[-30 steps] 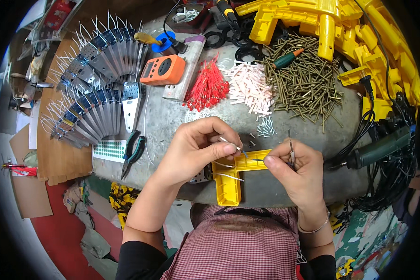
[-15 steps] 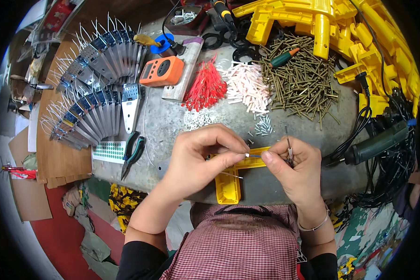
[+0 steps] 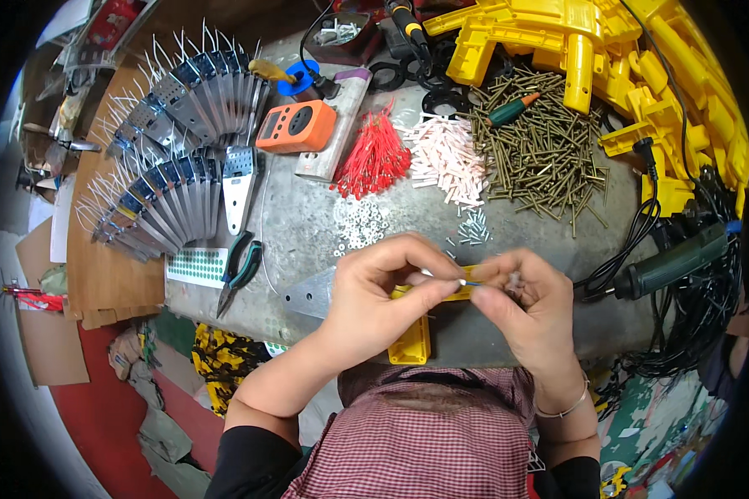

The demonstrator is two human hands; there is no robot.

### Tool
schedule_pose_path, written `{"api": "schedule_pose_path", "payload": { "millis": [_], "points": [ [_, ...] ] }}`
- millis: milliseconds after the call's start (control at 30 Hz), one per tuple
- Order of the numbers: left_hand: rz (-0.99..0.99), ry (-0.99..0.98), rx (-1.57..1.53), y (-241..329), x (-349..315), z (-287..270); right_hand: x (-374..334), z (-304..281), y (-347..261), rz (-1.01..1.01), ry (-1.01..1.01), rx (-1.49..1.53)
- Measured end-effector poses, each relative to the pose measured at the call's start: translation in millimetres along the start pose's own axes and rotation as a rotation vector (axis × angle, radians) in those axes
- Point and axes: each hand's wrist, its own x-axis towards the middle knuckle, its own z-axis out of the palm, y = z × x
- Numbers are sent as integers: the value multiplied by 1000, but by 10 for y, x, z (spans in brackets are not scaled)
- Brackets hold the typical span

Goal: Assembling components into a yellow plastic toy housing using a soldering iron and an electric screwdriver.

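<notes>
My left hand (image 3: 383, 291) is closed, thumb and forefinger pinching a small white-tipped wire (image 3: 466, 283). Facing it, my right hand (image 3: 524, 308) has its thumb and fingertips at the blue stretch of that wire; its upper fingers are smeared by motion. Beneath both hands lies a yellow plastic housing (image 3: 409, 344), largely covered by them. Beside my left wrist a pointed metal plate with holes (image 3: 308, 296) rests on the table, partly hidden by the hand. Small screws (image 3: 474, 226) and white nut-like pieces (image 3: 360, 229) are scattered just beyond.
Red wired parts (image 3: 373, 158), pale sleeves (image 3: 448, 160) and long brass-coloured screws (image 3: 541, 150) lie heaped behind. An orange meter (image 3: 296, 126), pliers (image 3: 240, 270) and fanned metal blades (image 3: 162, 200) stand left. Yellow housings (image 3: 674, 108) and a dark green power screwdriver (image 3: 674, 262) lie right.
Both hands have shifted slightly, and the right fingers have moved along the wire close to the left fingertips. More of the metal plate shows; the view has shifted a little.
</notes>
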Motion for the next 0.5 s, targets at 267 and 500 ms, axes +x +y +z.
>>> {"api": "schedule_pose_path", "payload": {
  "millis": [267, 500],
  "points": [
    [-149, -88, 52, 129, 3, 36, -46, -129, 51, -148, -74, -128],
    [466, -184, 927, 300, -268, -48, 1, -79, -145, -281, -363, -489]
  ]
}}
